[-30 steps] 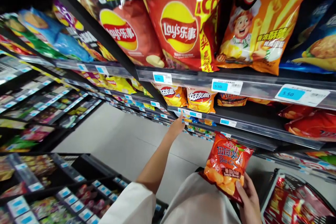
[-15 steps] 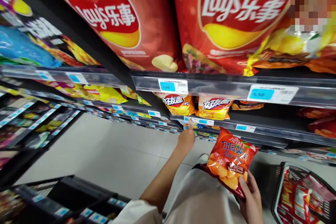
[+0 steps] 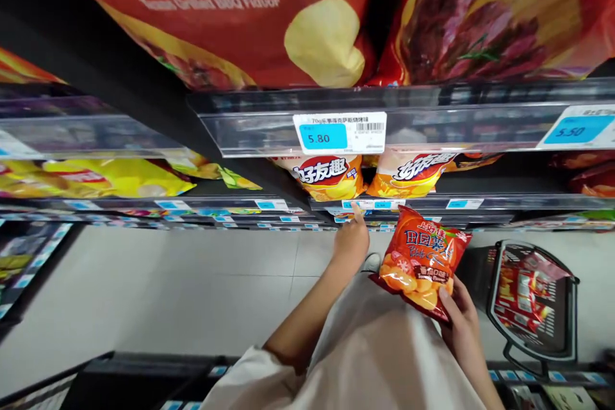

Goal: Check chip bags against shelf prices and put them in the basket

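Observation:
My right hand point(image 3: 460, 311) grips a red bag of potato chips point(image 3: 423, 262) by its lower right corner, thumb on the front. The bag is tilted, its printed front facing up at me. My left hand point(image 3: 352, 241) holds nothing. Its index finger stretches up toward a blue-and-white price tag point(image 3: 356, 204) on the lower shelf edge, while the other fingers look curled; I cannot tell whether the fingertip touches the tag. Just above that tag sit two orange-and-white chip bags point(image 3: 329, 176), side by side.
Large red chip bags point(image 3: 230, 19) stand on the upper shelf, whose clear edge strip point(image 3: 259, 131) juts out in front. Down on the floor at the right, a black shopping basket point(image 3: 571, 307) holds red packets. Another shelf unit point(image 3: 29, 262) runs along the left.
My view has dipped and come closer to the shelf, so the upper price tag looks larger. The left hand still points at the lower edge; the right hand still holds the chip bag.

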A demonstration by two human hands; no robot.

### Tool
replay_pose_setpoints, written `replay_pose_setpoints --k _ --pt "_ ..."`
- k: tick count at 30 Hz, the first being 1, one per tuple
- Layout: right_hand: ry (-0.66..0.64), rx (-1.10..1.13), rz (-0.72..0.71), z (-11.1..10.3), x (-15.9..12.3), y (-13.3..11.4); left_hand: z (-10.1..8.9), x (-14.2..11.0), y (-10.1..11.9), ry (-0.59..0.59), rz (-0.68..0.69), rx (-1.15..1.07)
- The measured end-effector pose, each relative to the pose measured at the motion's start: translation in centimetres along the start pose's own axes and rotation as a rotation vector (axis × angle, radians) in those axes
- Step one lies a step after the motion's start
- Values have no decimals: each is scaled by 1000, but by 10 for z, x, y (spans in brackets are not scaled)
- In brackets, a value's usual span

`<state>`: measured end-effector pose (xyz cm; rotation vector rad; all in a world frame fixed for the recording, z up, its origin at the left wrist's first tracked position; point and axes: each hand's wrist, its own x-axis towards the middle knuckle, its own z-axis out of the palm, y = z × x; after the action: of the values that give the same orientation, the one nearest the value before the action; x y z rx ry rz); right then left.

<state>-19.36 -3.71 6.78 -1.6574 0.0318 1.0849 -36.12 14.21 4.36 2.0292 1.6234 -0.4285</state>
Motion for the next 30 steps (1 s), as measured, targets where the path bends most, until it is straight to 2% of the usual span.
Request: replay_pose_setpoints --k 13,23,30 --pt "-26 -88 -50 -5 -19 1 -1 -6 -8 36 60 32" --pt "10 -89 -39 -6 -27 -3 -5 -8 -14 57 84 19" --pt "50 -79 -28 -10 -31 -5 -15 -18 -19 75 116 -9"
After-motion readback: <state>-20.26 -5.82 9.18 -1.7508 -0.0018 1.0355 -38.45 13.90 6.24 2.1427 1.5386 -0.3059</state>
